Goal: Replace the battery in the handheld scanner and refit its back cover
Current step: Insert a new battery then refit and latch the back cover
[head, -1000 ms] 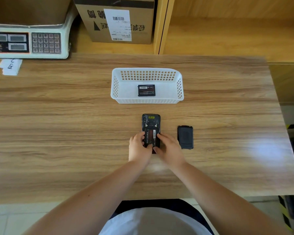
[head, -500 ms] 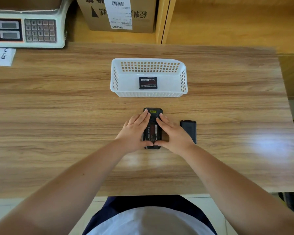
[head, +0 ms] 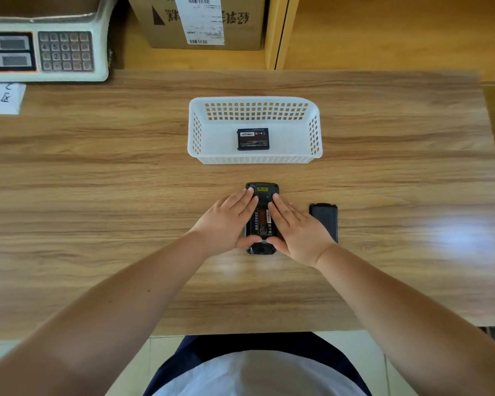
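Scanner [head: 265,192], rounded black plastic, lies beneath flat left hand [head: 226,224] and right hand [head: 297,232].

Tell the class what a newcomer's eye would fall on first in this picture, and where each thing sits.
The eye goes first to mid-table, where the left hand and right hand rest straight fingers on the handheld scanner. Its open back shows a battery between them. Just beyond stands a white basket holding a second battery, and the loose back cover lies on the table beside the right hand.
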